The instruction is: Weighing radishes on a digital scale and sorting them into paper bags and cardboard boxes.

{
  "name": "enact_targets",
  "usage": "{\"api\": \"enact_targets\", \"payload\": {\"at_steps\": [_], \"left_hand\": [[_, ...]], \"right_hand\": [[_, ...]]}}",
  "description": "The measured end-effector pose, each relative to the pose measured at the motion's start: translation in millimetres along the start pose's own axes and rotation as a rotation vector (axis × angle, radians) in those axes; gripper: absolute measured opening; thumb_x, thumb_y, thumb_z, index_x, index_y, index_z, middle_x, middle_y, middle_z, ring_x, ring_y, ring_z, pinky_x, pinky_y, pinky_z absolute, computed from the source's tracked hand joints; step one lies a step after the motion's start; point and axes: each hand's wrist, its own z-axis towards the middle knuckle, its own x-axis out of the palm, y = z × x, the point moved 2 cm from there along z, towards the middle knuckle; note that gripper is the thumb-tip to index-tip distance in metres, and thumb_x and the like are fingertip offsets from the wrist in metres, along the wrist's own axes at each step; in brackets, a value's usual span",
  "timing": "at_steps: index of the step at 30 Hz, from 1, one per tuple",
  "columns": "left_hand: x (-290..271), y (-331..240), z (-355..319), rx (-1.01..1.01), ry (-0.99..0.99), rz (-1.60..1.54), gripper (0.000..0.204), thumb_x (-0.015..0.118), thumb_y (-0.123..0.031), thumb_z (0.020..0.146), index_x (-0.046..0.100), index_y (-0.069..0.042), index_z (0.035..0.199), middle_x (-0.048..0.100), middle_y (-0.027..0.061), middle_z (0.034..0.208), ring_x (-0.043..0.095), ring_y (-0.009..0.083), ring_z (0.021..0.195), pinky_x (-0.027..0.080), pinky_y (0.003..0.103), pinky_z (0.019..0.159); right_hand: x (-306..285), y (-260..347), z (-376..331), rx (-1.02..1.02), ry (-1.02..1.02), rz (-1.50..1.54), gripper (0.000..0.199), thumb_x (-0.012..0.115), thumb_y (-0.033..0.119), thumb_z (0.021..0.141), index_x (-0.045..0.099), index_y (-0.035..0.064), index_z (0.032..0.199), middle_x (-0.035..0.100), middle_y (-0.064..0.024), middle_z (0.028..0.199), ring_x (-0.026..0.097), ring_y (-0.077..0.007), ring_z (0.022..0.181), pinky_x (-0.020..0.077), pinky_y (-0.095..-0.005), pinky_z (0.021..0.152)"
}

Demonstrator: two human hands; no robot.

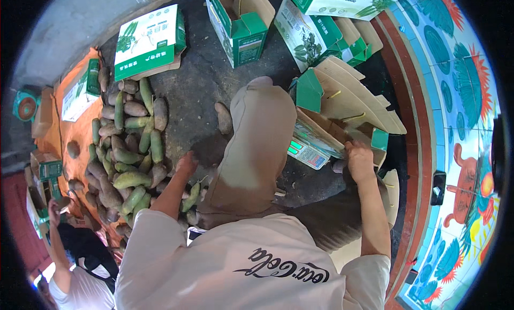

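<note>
My left hand (186, 163) is over the dark floor beside a heap of long radishes (128, 165), some green and others brown with soil. Its fingers are too small and turned away to tell whether they hold anything. On the other side, my right hand (360, 159) grips the near edge of an open cardboard carton (361, 98) with green corners and yellow cord handles. This carton stands at a digital scale (308, 152) with a lit green display. One brown radish (223, 118) lies apart beside my bent leg.
A closed white-and-green carton (147, 39) lies beyond the heap. Another open carton (241, 29) and further cartons (310, 34) stand at the far side. At left, a person (80, 272) works near more boxes on an orange sheet (72, 130). A tiled mural wall (450, 112) curves along the right.
</note>
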Motion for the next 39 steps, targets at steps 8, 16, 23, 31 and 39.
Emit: {"api": "enact_targets", "payload": {"at_steps": [8,16,23,31,39], "left_hand": [[21,-59,73,0.211,-0.056,-0.158,0.062,0.061,-0.033,0.080,0.035,-0.009,0.131,0.050,0.0181,0.124,0.050,0.0347,0.112,0.042,0.042,0.092],[74,-58,197,0.195,-0.135,-0.137,0.061,0.064,-0.034,0.077,0.042,0.000,0.123,0.052,0.0180,0.122,0.050,0.0334,0.113,0.042,0.042,0.093],[62,-116,188,0.156,0.046,-0.581,0.060,0.064,-0.035,0.076,0.044,-0.001,0.122,0.053,0.0164,0.120,0.052,0.0321,0.110,0.043,0.042,0.090],[10,-148,157,0.105,0.230,-1.062,0.059,0.065,-0.035,0.076,0.045,-0.003,0.120,0.054,0.0146,0.119,0.054,0.0307,0.106,0.044,0.042,0.088],[-89,-128,74,0.123,0.364,-1.497,0.057,0.065,-0.036,0.076,0.046,-0.004,0.119,0.055,0.0127,0.117,0.056,0.0293,0.103,0.046,0.042,0.086]], "right_hand": [[-19,-13,-1,0.154,-0.158,0.560,0.021,0.067,0.019,0.074,0.062,0.0024,0.086,0.059,-0.0144,0.078,0.058,-0.0320,0.075,0.0477,-0.0393,0.066],[-1,-16,8,0.167,-0.323,0.686,0.021,0.069,0.016,0.072,0.062,0.0029,0.086,0.059,-0.0136,0.079,0.058,-0.0320,0.074,0.0475,-0.0396,0.065],[-10,-19,12,0.182,-0.285,0.741,0.023,0.070,0.015,0.070,0.061,0.0028,0.086,0.059,-0.0115,0.079,0.057,-0.0294,0.074,0.0469,-0.0380,0.066],[-14,-19,13,0.168,-0.268,0.725,0.020,0.068,0.009,0.070,0.061,0.0023,0.087,0.059,-0.0112,0.079,0.057,-0.0298,0.074,0.0464,-0.0381,0.066],[-13,-10,5,0.155,-0.252,0.722,0.021,0.067,0.015,0.071,0.060,0.0040,0.088,0.056,-0.0110,0.078,0.056,-0.0292,0.076,0.0453,-0.0384,0.069]]}}
